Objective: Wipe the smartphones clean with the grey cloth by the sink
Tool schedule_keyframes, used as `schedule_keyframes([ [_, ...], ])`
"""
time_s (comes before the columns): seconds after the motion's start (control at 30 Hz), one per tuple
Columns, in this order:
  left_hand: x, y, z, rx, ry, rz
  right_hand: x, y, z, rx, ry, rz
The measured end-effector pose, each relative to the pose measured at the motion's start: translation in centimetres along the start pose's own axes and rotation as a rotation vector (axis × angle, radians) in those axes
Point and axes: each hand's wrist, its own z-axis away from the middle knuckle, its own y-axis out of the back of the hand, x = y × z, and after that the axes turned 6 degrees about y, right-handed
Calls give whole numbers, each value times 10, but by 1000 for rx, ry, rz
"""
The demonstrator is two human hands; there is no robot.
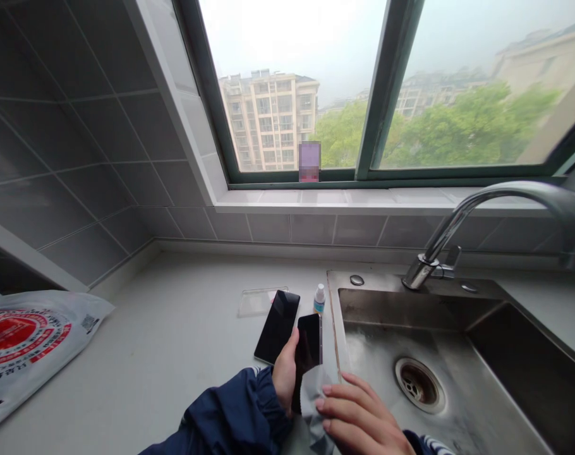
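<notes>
My left hand (pixel 284 375) grips a black smartphone (pixel 309 338) along its left side, thumb on the edge, screen facing up. In my right hand (pixel 361 411) is a pale grey cloth (pixel 313 399), its fingers pressed over it at the lower part of the phone. The cloth covers part of the screen. Just left of the held phone, a second dark phone (pixel 277 325) lies flat on the counter. A clear phone case (pixel 256 303) rests partly behind that one. Close to the sink edge stands a small white bottle (pixel 319 298) with a blue label.
To the right is a stainless steel sink (pixel 363 344) with a drain (pixel 419 384) and a curved chrome faucet (pixel 439 237). A white plastic bag (pixel 36 341) with red print lies on the white counter (pixel 174 322) at left. A window (pixel 292 95) is ahead.
</notes>
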Motion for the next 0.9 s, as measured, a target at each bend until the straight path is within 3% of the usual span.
schedule_keyframes([
  [0.07, 2, 1, -2, 133, -128, -47, 0, -1, 2, 69, -56, -78],
  [0.13, 5, 4, -2, 172, -155, -129, 0, -2, 3, 155, -138, -165],
  [0.23, 11, 11, -2, 21, -68, -209, -2, -2, 2, 259, -322, -268],
  [0.3, 14, 15, -3, -90, -50, -153, -2, -2, 2, 309, -483, -325],
  [0.43, 13, 25, -5, -316, -10, -11, 5, -7, 8, 342, -926, -538],
  [0.53, 10, 30, -8, -379, 24, 34, 15, -13, 13, 427, -1203, -811],
  [0.77, 10, 24, -10, -216, 139, 46, 27, -11, 8, 573, -1404, -1055],
  [0.9, 9, 16, -6, -149, 138, 71, 34, 3, 6, 829, -1431, -1034],
])
